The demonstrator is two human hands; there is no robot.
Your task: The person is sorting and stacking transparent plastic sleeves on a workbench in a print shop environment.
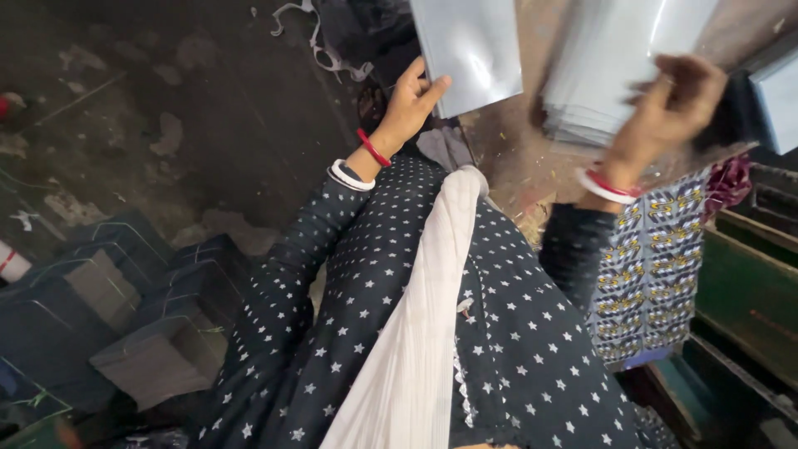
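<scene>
At the left, a glossy grey sheet (pixel 470 50) is pinched at its lower edge by the left hand (pixel 409 101). Rightward, the right hand (pixel 665 112), blurred, fingers curled, clasps a sheet stack (pixel 611 58); loosely gripped sheets could slide out.

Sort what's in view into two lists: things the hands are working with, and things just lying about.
In hand:
left hand holding a single shiny sheet
right hand holding a stack of sheets

Lying about:
tied bundles on the floor
white scraps
green frame
</scene>
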